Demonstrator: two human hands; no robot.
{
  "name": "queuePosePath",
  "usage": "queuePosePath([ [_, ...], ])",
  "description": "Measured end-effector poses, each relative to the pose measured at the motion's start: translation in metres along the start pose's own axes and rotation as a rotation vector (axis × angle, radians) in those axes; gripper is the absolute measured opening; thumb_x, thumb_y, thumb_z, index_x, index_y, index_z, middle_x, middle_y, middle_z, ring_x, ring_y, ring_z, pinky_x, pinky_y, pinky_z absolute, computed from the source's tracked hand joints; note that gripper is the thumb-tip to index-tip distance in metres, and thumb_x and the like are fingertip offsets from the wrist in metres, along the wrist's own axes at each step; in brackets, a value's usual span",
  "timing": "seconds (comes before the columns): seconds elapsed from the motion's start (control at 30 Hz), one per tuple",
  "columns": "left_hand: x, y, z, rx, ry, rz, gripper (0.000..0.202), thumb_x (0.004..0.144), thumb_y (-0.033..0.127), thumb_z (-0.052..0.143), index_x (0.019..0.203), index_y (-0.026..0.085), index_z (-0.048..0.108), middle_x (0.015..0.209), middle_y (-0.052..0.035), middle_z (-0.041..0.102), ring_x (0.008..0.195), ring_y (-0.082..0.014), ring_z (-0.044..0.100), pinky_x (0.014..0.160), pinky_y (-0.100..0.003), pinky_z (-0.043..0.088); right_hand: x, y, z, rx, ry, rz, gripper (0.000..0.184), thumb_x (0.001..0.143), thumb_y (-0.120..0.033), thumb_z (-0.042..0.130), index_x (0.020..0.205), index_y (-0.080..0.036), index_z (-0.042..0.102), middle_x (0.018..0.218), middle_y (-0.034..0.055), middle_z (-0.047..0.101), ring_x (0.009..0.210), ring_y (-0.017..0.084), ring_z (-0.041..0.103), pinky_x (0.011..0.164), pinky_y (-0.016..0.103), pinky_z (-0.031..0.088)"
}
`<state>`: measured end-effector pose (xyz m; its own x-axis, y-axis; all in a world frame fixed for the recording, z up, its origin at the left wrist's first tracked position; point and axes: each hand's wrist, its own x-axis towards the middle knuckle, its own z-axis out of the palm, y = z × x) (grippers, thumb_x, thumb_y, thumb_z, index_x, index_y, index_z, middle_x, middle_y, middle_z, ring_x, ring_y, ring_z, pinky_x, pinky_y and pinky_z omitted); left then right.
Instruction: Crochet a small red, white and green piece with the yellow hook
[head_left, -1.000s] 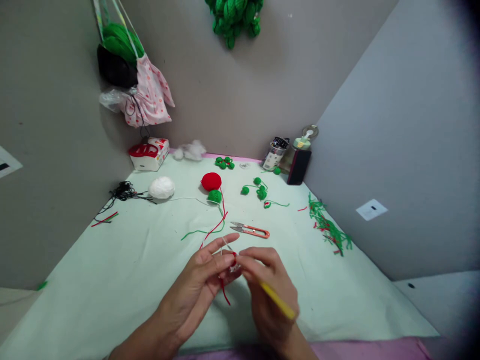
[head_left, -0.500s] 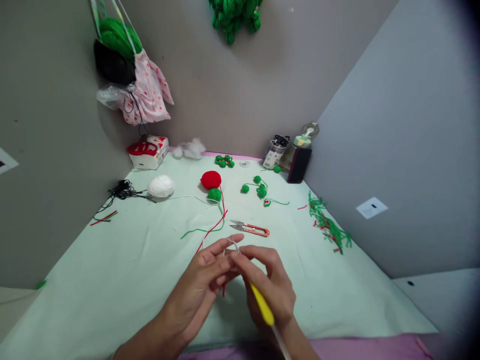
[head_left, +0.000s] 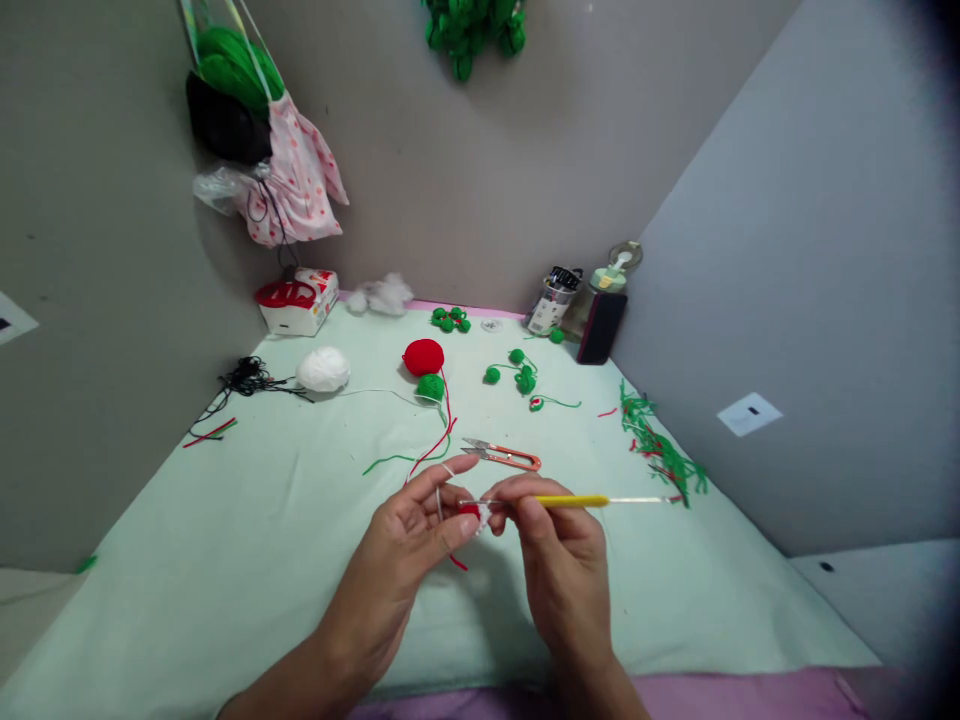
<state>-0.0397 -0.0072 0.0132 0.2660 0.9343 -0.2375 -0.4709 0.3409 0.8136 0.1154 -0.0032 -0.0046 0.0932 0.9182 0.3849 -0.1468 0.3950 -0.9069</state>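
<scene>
The yellow-handled hook [head_left: 574, 501] has swung from slanting toward the surface's [head_left: 262, 560] near edge to lying almost level, its rear end to the right. The right hand [head_left: 562, 560] is curled closed on its grip; the left hand [head_left: 405, 545], index finger extended under white yarn, pinches the small red-and-white piece [head_left: 472, 513] above the near edge's middle. The piece looks light, soft and easily squashed, best held by its rim; the hook looks stiff. Beyond lie orange snips [head_left: 512, 458], then, toward the far edge, a red yarn ball [head_left: 424, 357].
</scene>
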Motion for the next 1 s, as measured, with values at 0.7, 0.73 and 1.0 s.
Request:
queuePosePath([
  [0.7, -0.001, 0.005, -0.001, 0.138, 0.085, 0.129, 0.043, 0.079, 0.03, 0.089, 0.121, 0.029, 0.08, 0.081, 0.0014, 0.066, 0.079, -0.0167, 0.06, 0.078, -0.03, 0.051, -0.016, -0.007, -0.006, -0.285, -0.088, -0.309, 0.029, 0.106, -0.01, 0.045, 0.114, -0.025, 0.068, 0.097, 0.0058, 0.075, 0.082, 0.018, 0.068, 0.071, 0.034, 0.058],
  [0.73, 0.0, 0.004, -0.002, 0.135, 0.082, 0.131, 0.043, 0.079, 0.03, 0.089, 0.121, 0.029, 0.08, 0.081, 0.0016, 0.066, 0.078, -0.0161, 0.06, 0.077, -0.03, 0.051, -0.015, -0.008, -0.006, -0.29, -0.102, -0.31, 0.028, 0.105, -0.009, 0.046, 0.114, -0.024, 0.068, 0.097, 0.0059, 0.075, 0.083, 0.018, 0.068, 0.071, 0.034, 0.058],
  [1.0, -0.001, 0.003, -0.004, 0.124, 0.093, 0.124, 0.039, 0.079, 0.031, 0.089, 0.117, 0.028, 0.081, 0.082, 0.0013, 0.066, 0.08, -0.0151, 0.062, 0.076, -0.027, 0.052, -0.014, -0.008, -0.007, -0.376, -0.154, -0.395, 0.028, 0.103, -0.006, 0.048, 0.115, -0.022, 0.067, 0.096, 0.0078, 0.075, 0.088, 0.021, 0.07, 0.073, 0.036, 0.058],
])
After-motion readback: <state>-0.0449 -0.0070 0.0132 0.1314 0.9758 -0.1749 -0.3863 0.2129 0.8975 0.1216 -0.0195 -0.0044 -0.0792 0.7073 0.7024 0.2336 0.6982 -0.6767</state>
